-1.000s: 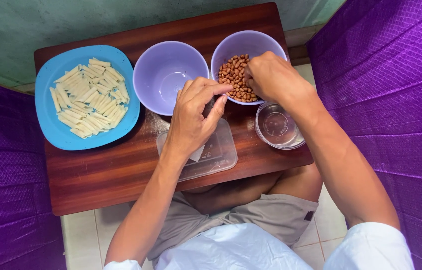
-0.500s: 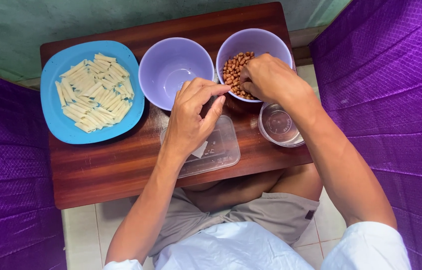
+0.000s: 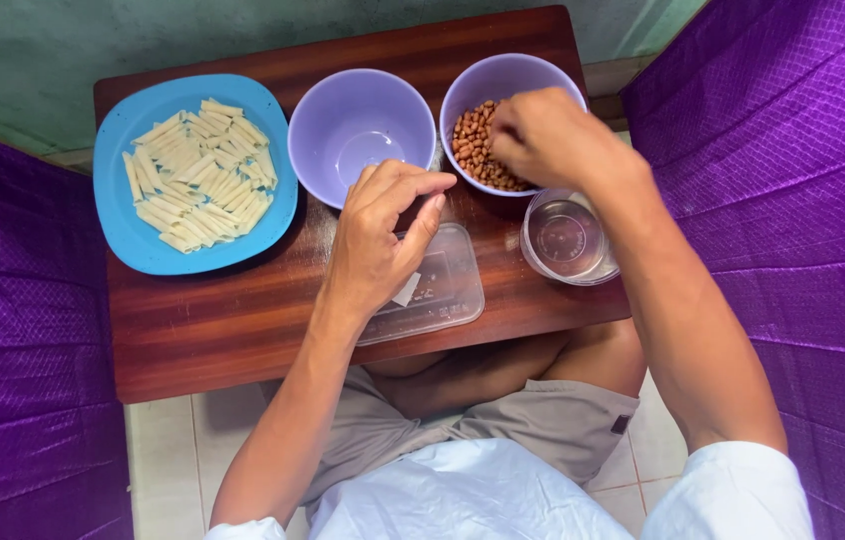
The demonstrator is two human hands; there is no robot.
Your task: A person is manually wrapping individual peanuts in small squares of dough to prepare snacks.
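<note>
peanuts (image 3: 478,150) fill the lilac bowl (image 3: 513,75) at upper centre-right of the frame, and the right hand (image 3: 543,135) dips into them with fingers bunched together; whether they pinch any nut i cannot tell. left hand (image 3: 378,240) hovers at centre over a clear rectangular lid (image 3: 443,295), fingers curled, thumb touching forefinger. just beside it sits an empty lilac bowl (image 3: 363,135); upper left, a blue plate (image 3: 128,230) of pasta tubes (image 3: 198,175); a clear round cup (image 3: 568,240) below the peanuts, all on a wooden table (image 3: 223,330).

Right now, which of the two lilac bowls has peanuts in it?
The right-hand lilac bowl, under the right hand, whose fingers reach into the peanuts. The other lilac bowl, beside the blue plate, holds nothing visible.
</note>
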